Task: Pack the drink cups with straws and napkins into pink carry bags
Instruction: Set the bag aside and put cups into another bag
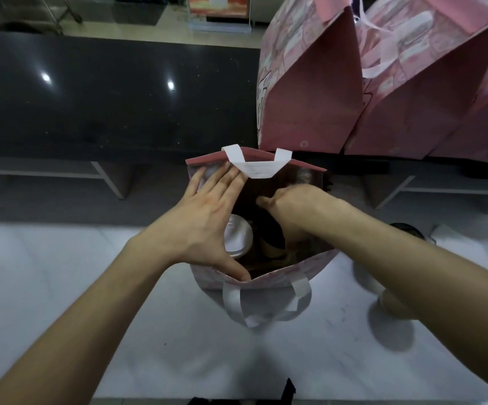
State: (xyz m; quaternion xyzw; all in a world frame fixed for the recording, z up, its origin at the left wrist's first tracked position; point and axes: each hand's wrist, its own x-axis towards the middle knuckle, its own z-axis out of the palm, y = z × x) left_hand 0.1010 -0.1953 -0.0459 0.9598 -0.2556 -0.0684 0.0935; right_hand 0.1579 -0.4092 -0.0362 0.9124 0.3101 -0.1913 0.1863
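Here, the white counter (61, 287) is carrying an open pink carry bag (269, 283), and closed pink bags (310, 92) are standing beyond both hands on the dark ledge. The left hand (205, 217) is spreading its grip wide, straight fingers pressing the bag's far wall, thumb on the near rim. The right hand (292, 201) is reaching inside; its grip cannot be told. A lidded drink cup (237, 236) is sitting under the left palm.

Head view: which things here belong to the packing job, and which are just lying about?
Job:
open bag
lidded cup inside it
left hand spreading the bag's mouth
right hand reaching inside
standing bags
cup under the right arm

Lying about:
sign stand
dark counter
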